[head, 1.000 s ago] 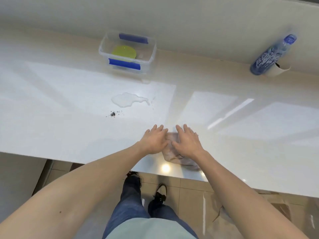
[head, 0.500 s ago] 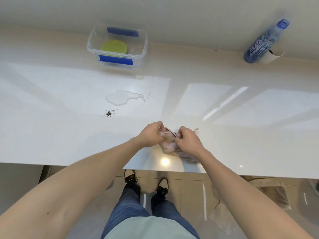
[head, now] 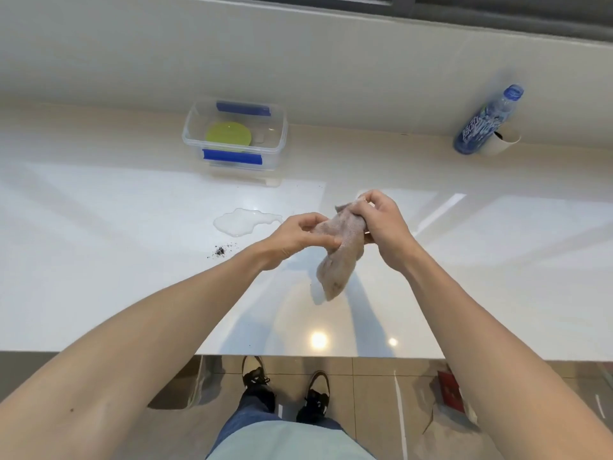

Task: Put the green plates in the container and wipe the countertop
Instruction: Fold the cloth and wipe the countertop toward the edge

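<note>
A green plate (head: 228, 136) lies inside the clear container (head: 280, 137) with blue clips at the back of the white countertop (head: 99, 260). A puddle of clear liquid (head: 242, 222) and a small scatter of dark crumbs (head: 220, 251) sit in front of the container. Above the counter, both hands hold a pinkish-brown cloth (head: 338, 257). My right hand (head: 381, 224) grips its top end. My left hand (head: 295, 239) pinches its side, just right of the puddle. The lower end of the cloth hangs free.
A blue-labelled plastic bottle (head: 482, 122) leans against a white cup (head: 504, 141) at the back right by the wall. The counter's front edge runs just above my shoes, with tiled floor below.
The cloth was lying flat under both hands on the counter near the front edge. Both hands bunched it up and lifted it off the surface; it now hangs between them.
</note>
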